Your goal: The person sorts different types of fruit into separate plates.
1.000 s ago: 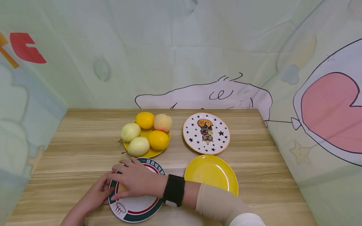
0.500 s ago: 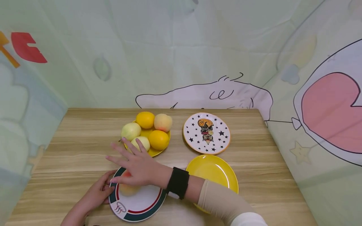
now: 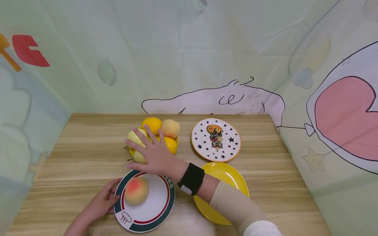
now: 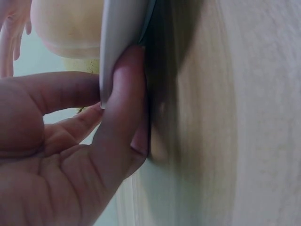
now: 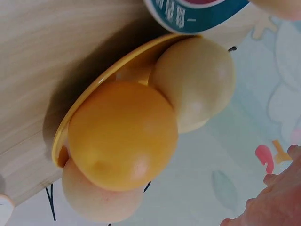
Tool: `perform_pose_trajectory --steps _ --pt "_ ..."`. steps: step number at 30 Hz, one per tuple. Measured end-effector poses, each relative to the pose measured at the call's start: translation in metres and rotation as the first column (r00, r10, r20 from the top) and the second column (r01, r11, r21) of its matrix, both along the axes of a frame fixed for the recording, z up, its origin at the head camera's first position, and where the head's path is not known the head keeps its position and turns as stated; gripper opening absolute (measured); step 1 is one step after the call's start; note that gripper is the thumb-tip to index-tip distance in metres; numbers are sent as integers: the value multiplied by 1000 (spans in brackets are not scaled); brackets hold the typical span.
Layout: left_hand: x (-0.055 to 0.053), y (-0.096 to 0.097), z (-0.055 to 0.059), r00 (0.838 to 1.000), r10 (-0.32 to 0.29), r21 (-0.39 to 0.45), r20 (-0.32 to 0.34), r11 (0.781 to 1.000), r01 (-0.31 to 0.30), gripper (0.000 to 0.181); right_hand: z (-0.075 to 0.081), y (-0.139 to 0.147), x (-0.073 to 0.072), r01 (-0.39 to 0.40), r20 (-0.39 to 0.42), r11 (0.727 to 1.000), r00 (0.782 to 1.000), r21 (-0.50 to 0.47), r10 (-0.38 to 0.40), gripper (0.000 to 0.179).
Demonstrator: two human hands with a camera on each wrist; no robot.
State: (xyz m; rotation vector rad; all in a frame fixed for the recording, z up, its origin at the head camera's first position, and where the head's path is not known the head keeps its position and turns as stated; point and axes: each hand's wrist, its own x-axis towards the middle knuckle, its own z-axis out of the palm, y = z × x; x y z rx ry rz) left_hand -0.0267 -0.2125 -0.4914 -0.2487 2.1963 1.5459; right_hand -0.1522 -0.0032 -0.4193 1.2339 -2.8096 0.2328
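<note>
My left hand (image 3: 101,201) pinches the left rim of a white plate (image 3: 156,209) with a green and red border. In the left wrist view its thumb lies over the rim and fingers are tucked beneath. A peach (image 3: 136,191) with a red blush rests on this plate's left side. My right hand (image 3: 157,155), fingers spread and holding nothing, hovers over a small yellow fruit plate (image 5: 96,81). That plate bears two pale green pears (image 3: 138,157), two yellow lemons (image 5: 122,134) and another peach (image 3: 170,127). The right hand partly hides the nearer pear and lemon.
At the right stands a yellow plate (image 3: 209,211), partly covered by my right forearm. Behind it lies a white plate (image 3: 202,137) with black stars and a cat-like picture. A printed cloth (image 3: 177,65) hangs along the table's (image 3: 274,183) far edge and sides.
My right hand has let go of the peach on the green-bordered plate, spread its fingers and moved up and right over the fruit plate. The left hand stays at the rim.
</note>
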Motion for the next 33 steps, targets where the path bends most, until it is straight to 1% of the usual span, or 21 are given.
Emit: perform_pose_trajectory --steps 6,11,14,18,21,25,28,33 --pt "0 0 -1 1000 9 10 6 1000 -9 58 4 6 -12 60 -27 998 998 -3 -61 79" --pt "0 0 -3 1000 16 4 12 1000 -16 58 6 13 -24 98 2 995 995 -34 -98 78" --pt "0 0 -3 1000 17 -6 11 1000 -17 57 8 18 -32 121 3 991 993 -54 -121 77" --pt "0 -1 -4 1000 13 -14 8 1000 -13 57 7 24 -43 173 24 982 985 -76 -171 78" --pt "-1 -1 -4 1000 10 -17 4 1000 -10 57 5 29 -52 233 59 967 972 -102 -228 81" --pt "-1 -1 -4 1000 16 -21 6 1000 -15 57 4 33 -63 312 104 937 949 -155 -298 85" --pt "-1 0 -2 1000 17 -22 11 1000 -17 57 4 35 -71 347 118 917 937 -196 -329 88" --pt "0 1 1 1000 13 -12 16 1000 -13 57 3 38 -80 385 127 893 923 -235 -365 93"
